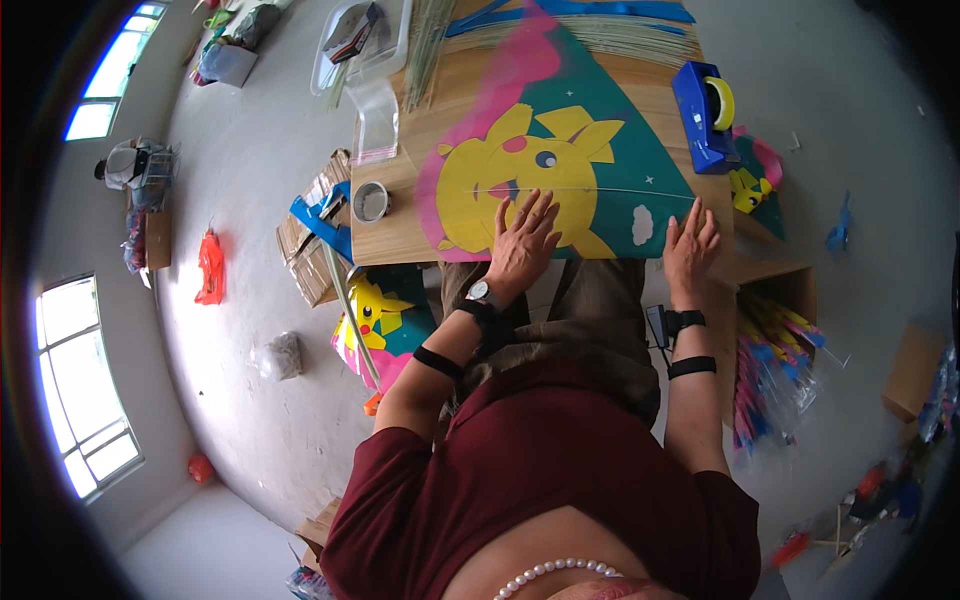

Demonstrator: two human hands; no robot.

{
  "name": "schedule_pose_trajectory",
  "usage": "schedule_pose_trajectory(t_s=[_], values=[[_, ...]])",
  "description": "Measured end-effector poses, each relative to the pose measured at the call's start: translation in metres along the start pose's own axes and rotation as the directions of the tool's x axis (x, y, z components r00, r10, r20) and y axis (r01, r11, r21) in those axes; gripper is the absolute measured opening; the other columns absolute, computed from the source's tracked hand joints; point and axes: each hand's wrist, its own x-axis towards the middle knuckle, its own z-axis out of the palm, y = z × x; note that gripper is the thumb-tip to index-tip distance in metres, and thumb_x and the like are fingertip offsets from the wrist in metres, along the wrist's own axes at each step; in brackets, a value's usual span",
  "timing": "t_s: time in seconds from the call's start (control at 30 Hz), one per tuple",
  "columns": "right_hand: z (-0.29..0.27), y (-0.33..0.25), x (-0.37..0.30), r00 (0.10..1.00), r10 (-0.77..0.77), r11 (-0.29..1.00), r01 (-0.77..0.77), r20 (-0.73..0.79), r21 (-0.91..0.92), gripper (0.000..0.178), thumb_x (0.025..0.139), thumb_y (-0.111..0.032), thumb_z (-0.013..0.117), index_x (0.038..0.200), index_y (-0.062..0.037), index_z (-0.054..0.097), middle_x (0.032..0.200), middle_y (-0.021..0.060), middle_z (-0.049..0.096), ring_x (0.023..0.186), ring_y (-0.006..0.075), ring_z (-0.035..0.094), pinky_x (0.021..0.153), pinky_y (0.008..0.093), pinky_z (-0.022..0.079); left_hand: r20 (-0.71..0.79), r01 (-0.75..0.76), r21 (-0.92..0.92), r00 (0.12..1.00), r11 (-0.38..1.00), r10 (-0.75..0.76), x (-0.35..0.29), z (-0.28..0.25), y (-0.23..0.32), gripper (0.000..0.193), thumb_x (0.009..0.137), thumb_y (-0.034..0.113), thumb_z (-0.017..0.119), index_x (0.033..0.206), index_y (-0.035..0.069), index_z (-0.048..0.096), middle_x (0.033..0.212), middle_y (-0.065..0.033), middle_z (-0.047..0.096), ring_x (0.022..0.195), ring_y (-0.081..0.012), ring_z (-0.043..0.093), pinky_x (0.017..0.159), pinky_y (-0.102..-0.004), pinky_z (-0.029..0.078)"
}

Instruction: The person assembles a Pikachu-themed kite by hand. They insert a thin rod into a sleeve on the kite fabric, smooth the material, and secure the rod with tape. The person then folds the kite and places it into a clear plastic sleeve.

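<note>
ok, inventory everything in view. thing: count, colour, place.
printed sheet: 1, pink/yellow/green, on table
thin rod: 1, pale, across sheet
table: 1, wood-brown, centre top
tape dispenser: 1, blue, table right
tin: 1, silver, table left
loose sticks: many, pale, table's far side
flat strips: several, blue, table's far side
tub: 1, clear, far left table corner
other sheets: at least 2, multicoloured, one each side
open carton: 1, brown, right of table
bag: 1, red, left floor
windows: 2, bright, left wall
other clutter: uncounted, mixed, floor and table
left hand: 1, maroon-sleeved, on sheet
right hand: 1, maroon-sleeved, sheet's right corner
</note>
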Motion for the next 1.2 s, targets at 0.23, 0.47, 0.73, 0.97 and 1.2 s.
schedule_pose_trajectory(t_s=[0.23, 0.47, 0.73, 0.97, 1.2], values=[[0.005, 0.007, 0.0, 0.999, 0.041, 0.995, -0.041, 0.002, 0.096, 0.062, 0.104, -0.043, 0.051, 0.155, -0.009, 0.04, 0.145, 0.0172, 0.049, 0.125, 0.0376, 0.05, 0.104, 0.0503, 0.042, 0.089, -0.219, -0.071, 0.97, 0.973, 0.225, 0.019, 0.002, 0.041, 0.046, 0.095, 0.019, 0.066, 0.139, 0.007, 0.058, 0.155, -0.0099, 0.048, 0.147, -0.0259, 0.04, 0.121, -0.055, 0.023], [0.002, 0.025, 0.025, 0.984, 0.139, 0.827, -0.055, -0.109, 0.56, 0.05, 0.106, -0.023, 0.054, 0.15, -0.0025, 0.041, 0.129, 0.0219, 0.058, 0.117, 0.0356, 0.058, 0.1, 0.0473, 0.045, 0.073, -0.271, -0.32, 0.948, 0.908, 0.309, 0.041, 0.017, 0.07, 0.041, 0.093, 0.01, 0.064, 0.133, 0.004, 0.06, 0.146, -0.0137, 0.055, 0.138, -0.0309, 0.05, 0.114, -0.0497, 0.036], [-0.009, 0.078, 0.142, 0.995, 0.089, 0.755, -0.043, -0.037, 0.654, 0.029, 0.105, -0.023, 0.06, 0.125, -0.0016, 0.062, 0.111, 0.0158, 0.068, 0.098, 0.0271, 0.067, 0.084, 0.0365, 0.053, 0.246, 0.101, -0.69, 0.964, 0.716, 0.101, 0.118, 0.047, 0.132, 0.032, 0.099, 0.014, 0.06, 0.127, -0.001, 0.062, 0.123, -0.0204, 0.067, 0.111, -0.0377, 0.065, 0.092, -0.0422, 0.052], [-0.009, 0.1, 0.187, 0.957, -0.029, 0.682, -0.191, 0.287, 0.706, 0.027, 0.098, -0.024, 0.069, 0.105, 0.0018, 0.071, 0.089, 0.0101, 0.074, 0.08, 0.0155, 0.068, 0.074, 0.0309, 0.052, 0.544, 0.543, -0.818, 0.837, -0.189, 0.051, 0.194, 0.111, 0.156, 0.034, 0.106, 0.027, 0.053, 0.117, -0.005, 0.06, 0.112, -0.0106, 0.066, 0.117, -0.0214, 0.062, 0.097, -0.037, 0.051], [-0.022, 0.09, 0.203, 0.875, -0.036, 0.646, -0.348, 0.482, 0.68, 0.028, 0.095, -0.025, 0.072, 0.099, 0.0029, 0.073, 0.082, 0.005, 0.072, 0.073, 0.011, 0.061, 0.068, 0.0299, 0.049, 0.609, 0.542, -0.721, 0.793, -0.432, -0.021, 0.23, 0.126, 0.172, 0.054, 0.105, 0.041, 0.049, 0.123, -0.01, 0.053, 0.126, -0.0209, 0.06, 0.119, -0.0322, 0.06, 0.107, -0.0414, 0.046]])
